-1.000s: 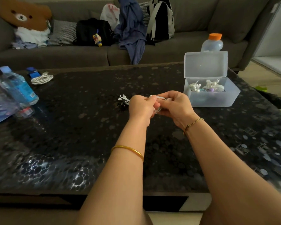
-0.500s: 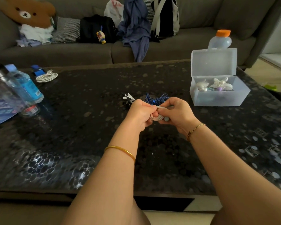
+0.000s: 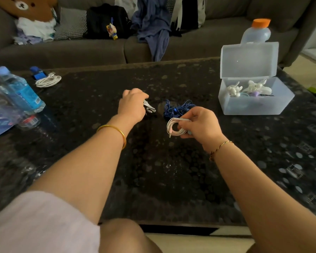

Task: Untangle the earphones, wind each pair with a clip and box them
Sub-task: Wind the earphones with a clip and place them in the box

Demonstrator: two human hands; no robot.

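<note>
The dark table (image 3: 171,179) carried the clear box (image 3: 254,106), which stood open with its lid upright. Wound white pairs with clips were already inside.

The right hand (image 3: 202,125) was held left of the box and nearer the person. Thumb and fingers were pinched round the white coil (image 3: 175,128), which hung clear of the tabletop with its loops gathered in a flat ring. The plug (image 3: 170,134) pointed down from the ring's side away from the box.

The left hand (image 3: 132,105) was further left of the box, well apart from it, with its fingers curled down over the clips (image 3: 150,108). Whether it pinched a clip could not be told; the fingertips were hidden.

The blue earphones (image 3: 177,108) lay left of the box as a loose tangle on the table, between the two hands and just beyond the coil.

Judgement: the clips lay on the far side of the coil from the box, directly under the left hand. That hand was the nearer one, and the right was occupied. The clip would have to cross toward the box, over or past the blue tangle, to meet the ring. The coil was not yet clipped.
</note>
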